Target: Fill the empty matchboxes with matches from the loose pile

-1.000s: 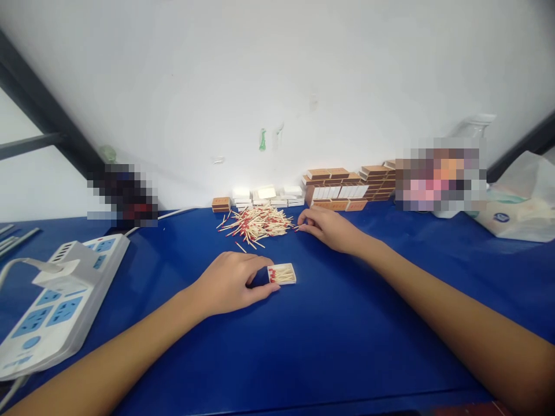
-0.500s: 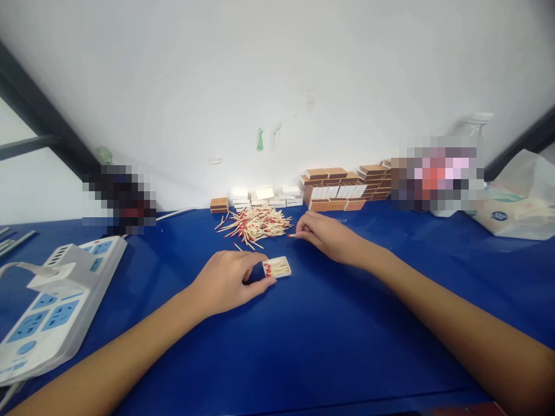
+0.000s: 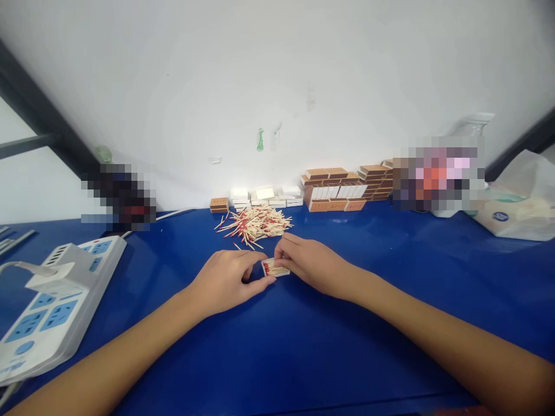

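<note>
Right grip [image 3: 313,263] partly hides matchbox tray [image 3: 269,268].

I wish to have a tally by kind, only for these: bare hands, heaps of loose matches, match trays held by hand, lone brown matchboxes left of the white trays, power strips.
Left hand and right hand: 2
Match heap: 1
Held tray: 1
Lone brown matchbox: 1
Power strip: 1
Total: 6

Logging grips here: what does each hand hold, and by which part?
Left hand: small white rectangular tray of red-headed wooden matches, by its left end. Right hand: cannot be told.
</note>
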### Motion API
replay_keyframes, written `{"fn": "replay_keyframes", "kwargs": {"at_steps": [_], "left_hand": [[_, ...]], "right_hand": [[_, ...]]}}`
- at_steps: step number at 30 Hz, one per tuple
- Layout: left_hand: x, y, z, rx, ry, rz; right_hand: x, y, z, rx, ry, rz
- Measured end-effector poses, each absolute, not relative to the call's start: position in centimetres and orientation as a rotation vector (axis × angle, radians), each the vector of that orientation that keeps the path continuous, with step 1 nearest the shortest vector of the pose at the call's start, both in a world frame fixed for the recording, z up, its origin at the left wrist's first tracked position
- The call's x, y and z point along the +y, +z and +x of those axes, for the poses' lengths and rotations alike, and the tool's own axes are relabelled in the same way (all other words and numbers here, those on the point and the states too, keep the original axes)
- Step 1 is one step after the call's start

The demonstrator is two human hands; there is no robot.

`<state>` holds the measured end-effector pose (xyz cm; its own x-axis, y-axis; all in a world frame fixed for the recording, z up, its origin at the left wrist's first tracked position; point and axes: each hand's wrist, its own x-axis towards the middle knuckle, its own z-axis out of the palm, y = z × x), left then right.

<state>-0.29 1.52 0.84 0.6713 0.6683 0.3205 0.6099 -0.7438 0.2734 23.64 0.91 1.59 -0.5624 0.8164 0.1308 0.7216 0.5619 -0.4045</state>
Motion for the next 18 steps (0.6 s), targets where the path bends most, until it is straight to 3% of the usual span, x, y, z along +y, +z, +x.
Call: {"fn": "replay_keyframes", "kwargs": {"at_steps": [10,18], "left_hand": [[1.8,1.9,-0.8,1.048,0.587,2.75],[4.9,6.1,-4.9,1.384,0.961,2.535]], "right_hand": [[1.1,1.4,24.0,-2.337,0.427,-1.073],[1.9,1.4,24.0,-2.275,0.421,-1.188]]}}
